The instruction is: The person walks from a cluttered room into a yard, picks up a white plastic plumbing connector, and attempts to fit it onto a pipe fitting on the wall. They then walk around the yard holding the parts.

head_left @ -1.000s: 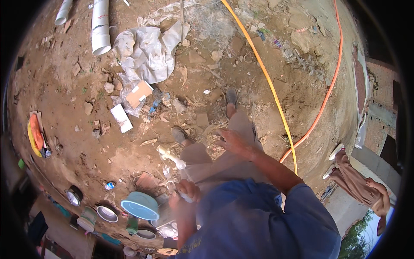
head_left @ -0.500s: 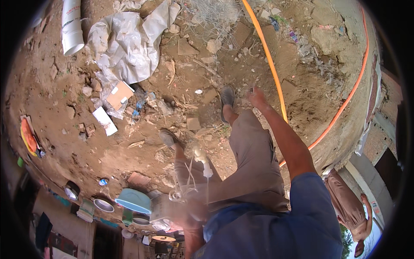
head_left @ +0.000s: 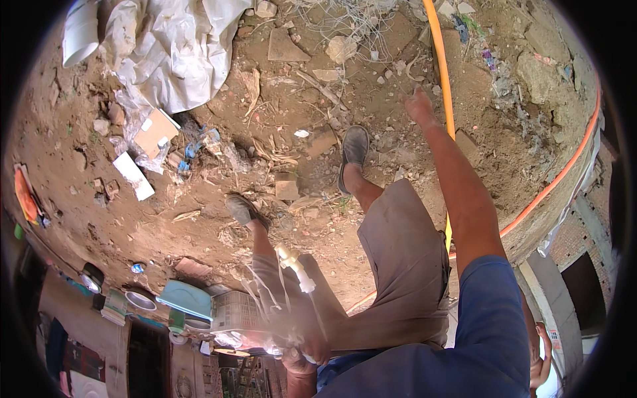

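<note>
My left hand is low in the picture, close to my shirt and partly blurred. Its fingers are closed round a bundle of thin pale strips. A white plastic fitting, shaped like a pipe joint or tap, sticks out above the bundle in front of my leg. How the fitting joins the strips is too blurred to tell. My right arm reaches forward over the ground. The right hand is empty, with fingers slightly bent and apart, just left of a yellow hose.
Dirt ground carries stones, tangled wire, a crumpled white sheet and a white pipe. An orange hose curves on the right. A blue basin and a crate stand lower left. Another person is at lower right.
My right hand has moved forward and right, its fingers more extended. The fitting and strips in my left hand have shifted left and slightly down. The person at right is now mostly hidden.
</note>
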The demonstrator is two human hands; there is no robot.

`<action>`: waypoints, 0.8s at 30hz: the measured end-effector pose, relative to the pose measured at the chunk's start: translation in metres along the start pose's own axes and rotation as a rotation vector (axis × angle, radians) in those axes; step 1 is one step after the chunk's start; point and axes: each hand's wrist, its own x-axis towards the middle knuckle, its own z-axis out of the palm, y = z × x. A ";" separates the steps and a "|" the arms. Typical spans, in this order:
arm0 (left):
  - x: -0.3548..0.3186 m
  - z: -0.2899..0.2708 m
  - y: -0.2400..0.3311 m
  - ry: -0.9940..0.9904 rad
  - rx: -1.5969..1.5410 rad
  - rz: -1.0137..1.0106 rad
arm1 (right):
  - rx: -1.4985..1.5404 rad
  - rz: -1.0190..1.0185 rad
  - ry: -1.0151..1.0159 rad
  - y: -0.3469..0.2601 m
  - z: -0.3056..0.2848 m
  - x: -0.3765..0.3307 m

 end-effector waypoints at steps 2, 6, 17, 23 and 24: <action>0.004 -0.010 -0.007 0.016 -0.005 -0.001 | 0.044 0.014 -0.023 -0.012 0.007 0.007; 0.017 -0.016 -0.011 0.038 -0.022 -0.030 | 0.124 -0.002 0.038 0.015 0.030 0.046; 0.016 -0.040 -0.021 0.079 -0.095 -0.032 | 0.143 -0.270 -0.334 -0.025 0.066 0.034; -0.003 -0.055 -0.013 0.111 -0.124 -0.029 | 0.313 -0.347 -0.290 -0.086 0.078 -0.063; -0.005 -0.056 -0.010 0.112 -0.125 -0.030 | 0.386 -0.320 -0.278 -0.091 0.072 -0.066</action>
